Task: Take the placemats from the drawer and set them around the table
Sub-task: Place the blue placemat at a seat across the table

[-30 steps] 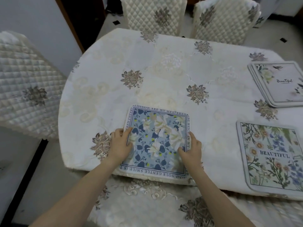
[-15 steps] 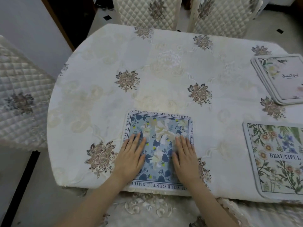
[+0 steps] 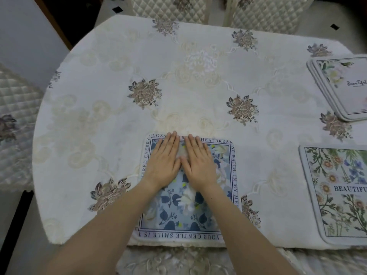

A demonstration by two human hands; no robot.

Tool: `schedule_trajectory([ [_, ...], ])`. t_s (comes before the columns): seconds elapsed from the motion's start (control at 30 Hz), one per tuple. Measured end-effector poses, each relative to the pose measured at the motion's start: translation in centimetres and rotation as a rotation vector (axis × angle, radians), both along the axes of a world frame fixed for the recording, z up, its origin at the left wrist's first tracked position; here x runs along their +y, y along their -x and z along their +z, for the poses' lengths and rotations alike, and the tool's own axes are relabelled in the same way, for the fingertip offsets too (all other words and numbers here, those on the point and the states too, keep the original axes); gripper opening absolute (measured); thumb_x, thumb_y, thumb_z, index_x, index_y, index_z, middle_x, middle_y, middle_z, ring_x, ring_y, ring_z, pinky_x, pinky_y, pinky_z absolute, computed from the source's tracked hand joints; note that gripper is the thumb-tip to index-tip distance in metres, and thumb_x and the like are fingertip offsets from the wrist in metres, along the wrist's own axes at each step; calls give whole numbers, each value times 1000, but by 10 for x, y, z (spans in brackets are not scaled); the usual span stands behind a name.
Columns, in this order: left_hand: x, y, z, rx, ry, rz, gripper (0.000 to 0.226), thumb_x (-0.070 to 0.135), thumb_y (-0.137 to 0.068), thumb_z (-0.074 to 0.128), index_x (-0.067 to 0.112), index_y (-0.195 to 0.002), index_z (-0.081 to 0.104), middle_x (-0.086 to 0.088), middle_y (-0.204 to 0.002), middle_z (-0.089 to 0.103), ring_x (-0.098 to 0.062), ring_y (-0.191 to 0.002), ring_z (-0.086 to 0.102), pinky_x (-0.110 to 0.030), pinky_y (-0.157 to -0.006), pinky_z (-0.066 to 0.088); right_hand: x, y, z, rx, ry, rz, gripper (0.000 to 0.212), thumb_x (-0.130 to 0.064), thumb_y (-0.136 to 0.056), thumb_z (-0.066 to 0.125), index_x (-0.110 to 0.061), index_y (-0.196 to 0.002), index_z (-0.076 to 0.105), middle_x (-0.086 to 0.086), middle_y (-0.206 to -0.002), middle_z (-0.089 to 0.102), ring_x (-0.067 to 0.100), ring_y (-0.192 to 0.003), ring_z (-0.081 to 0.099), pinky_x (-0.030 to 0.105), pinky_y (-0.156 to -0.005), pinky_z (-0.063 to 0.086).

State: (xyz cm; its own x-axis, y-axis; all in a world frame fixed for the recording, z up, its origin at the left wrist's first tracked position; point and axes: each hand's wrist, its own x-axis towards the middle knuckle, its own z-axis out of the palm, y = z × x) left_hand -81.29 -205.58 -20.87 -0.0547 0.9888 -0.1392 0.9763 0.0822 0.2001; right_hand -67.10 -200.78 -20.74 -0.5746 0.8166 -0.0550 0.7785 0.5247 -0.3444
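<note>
The blue floral placemat [image 3: 186, 197] lies flat at the near edge of the table [image 3: 95, 120], its near border almost level with that edge, and both hands rest on its far half with fingers straight and together, holding nothing: the left hand [image 3: 163, 161] and the right hand [image 3: 199, 162] sit side by side, nearly touching, fingertips reaching the mat's far border. The person appears to be pressing or smoothing the mat into its place, so this setting looks all but done. To the right, well apart, a second placemat printed with wildflowers [image 3: 337, 193] already lies at the near edge, partly cut off by the frame. Farther off on the right a stack of placemats [image 3: 337, 86] waits, several edges showing beneath the top one, so more settings are judged still to come; how many cannot be told. The far side and the left curve of the table carry no mat, and quilted chairs [image 3: 168, 6] stand at the far side, with another chair [image 3: 14, 116] at the left, which suggests where the rest belong. The embroidered tablecloth hangs over the near edge below the blue mat, so a mat nudged nearer could slip off; there is bare cloth between the two laid mats and across the middle for carrying the next one over
</note>
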Motion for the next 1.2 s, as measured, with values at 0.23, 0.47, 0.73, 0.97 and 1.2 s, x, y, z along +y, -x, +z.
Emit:
schedule_trajectory([
  [0.23, -24, 38, 4, -38, -14, 53, 66, 50, -99, 8, 12, -152, -4, -3, -160, -8, -11, -146, -13, -25, -117, -12, 11, -54, 5, -82, 35, -146, 61, -46, -101, 14, -20, -154, -2, -3, -161, -2, 8, -147, -10, 30, -120, -4],
  [0.47, -32, 45, -1, -21, -53, 83, 65, 48, -100, 8, 10, -152, -4, -3, -160, -8, -12, -146, -12, -26, -117, -10, 15, -71, 5, -96, 28, -187, 64, -45, -100, 20, -16, -154, 2, -1, -162, -2, 10, -148, -8, 29, -121, -4],
  [0.73, -43, 21, 40, 39, -12, 37, 62, 42, -101, 7, 7, -149, -9, -13, -159, -7, -22, -146, -13, -35, -118, -13, -5, -62, 45, -76, 68, -184, 60, -38, -103, 21, -11, -154, 3, 7, -162, 3, 18, -149, -2, 31, -120, -3],
  [0.97, -117, -59, 33, -63, 18, -60, 62, 34, -94, -6, 7, -150, -2, -9, -159, -6, -21, -146, -13, -41, -120, -6, -123, -36, 28, 38, 122, -63, 53, -31, -103, 20, -12, -153, 15, 1, -160, 9, 16, -149, 1, 37, -122, 4],
  [1.2, -131, -39, 12, -60, 4, -147, 57, 35, -101, 13, 8, -152, 9, -8, -160, 5, -18, -148, 0, -39, -120, 7, -125, -50, 9, -77, 80, 13, 59, -41, -101, 16, -14, -154, 11, 0, -161, 5, 14, -149, -3, 35, -121, 1],
])
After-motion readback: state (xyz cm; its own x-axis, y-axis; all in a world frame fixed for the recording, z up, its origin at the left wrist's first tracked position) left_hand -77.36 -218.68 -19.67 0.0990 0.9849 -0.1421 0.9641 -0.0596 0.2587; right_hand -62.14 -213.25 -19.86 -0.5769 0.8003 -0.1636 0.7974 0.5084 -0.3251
